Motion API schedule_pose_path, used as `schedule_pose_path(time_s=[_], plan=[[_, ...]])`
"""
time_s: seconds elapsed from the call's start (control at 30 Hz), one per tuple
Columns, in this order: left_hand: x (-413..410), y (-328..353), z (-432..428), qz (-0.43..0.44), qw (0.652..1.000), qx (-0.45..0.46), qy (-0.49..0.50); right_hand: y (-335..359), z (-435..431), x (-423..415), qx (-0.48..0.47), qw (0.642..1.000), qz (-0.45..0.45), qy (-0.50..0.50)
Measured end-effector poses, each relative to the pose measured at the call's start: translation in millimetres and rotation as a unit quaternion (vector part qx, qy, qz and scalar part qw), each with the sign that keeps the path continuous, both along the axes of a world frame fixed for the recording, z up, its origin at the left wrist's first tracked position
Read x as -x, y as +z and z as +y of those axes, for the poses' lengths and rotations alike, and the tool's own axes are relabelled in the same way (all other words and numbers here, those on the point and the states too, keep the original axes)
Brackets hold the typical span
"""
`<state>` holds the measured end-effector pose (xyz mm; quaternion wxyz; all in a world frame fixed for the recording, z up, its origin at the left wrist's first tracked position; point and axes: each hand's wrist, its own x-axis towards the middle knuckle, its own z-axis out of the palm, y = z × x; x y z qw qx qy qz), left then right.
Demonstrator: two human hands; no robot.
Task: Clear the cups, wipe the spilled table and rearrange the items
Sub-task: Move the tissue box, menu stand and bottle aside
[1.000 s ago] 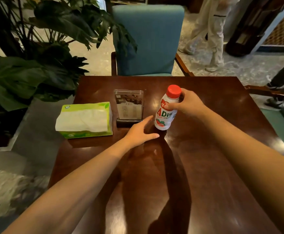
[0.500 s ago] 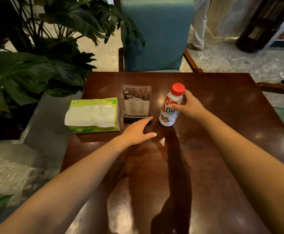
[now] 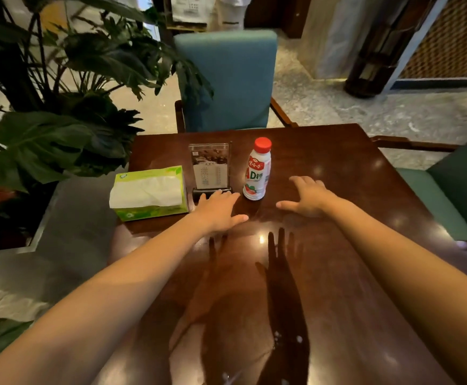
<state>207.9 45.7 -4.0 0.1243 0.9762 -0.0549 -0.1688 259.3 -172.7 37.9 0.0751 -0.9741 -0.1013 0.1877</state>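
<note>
A white drink bottle [image 3: 257,170] with a red cap stands upright on the dark wooden table [image 3: 338,168]. Left of it is a clear acrylic menu stand [image 3: 209,168], and further left a green tissue box [image 3: 150,193]. My left hand [image 3: 218,211] hovers flat with spread fingers just in front of the menu stand's base, holding nothing. My right hand [image 3: 307,197] is spread open to the right of the bottle, apart from it. A few small droplets [image 3: 285,339] lie on the near part of the table.
A teal armchair [image 3: 226,79] stands behind the table and another green seat [image 3: 449,190] at the right. A large leafy plant [image 3: 54,112] crowds the left side. A person's legs [image 3: 212,9] show at the far back.
My right hand has let go of the bottle and drawn back to the right, fingers spread. The bottle now stands alone beside the menu stand. My left hand stays near the stand's base.
</note>
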Motion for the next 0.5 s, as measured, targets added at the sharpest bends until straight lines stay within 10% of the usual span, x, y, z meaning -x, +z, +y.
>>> schedule_pose_path(time_s=[0.5], plan=[[117.7,1.8,-111.6,0.041,0.995,-0.033,-0.089,-17.0,-115.8,194.8,0.016,0.995,0.015,-0.098]])
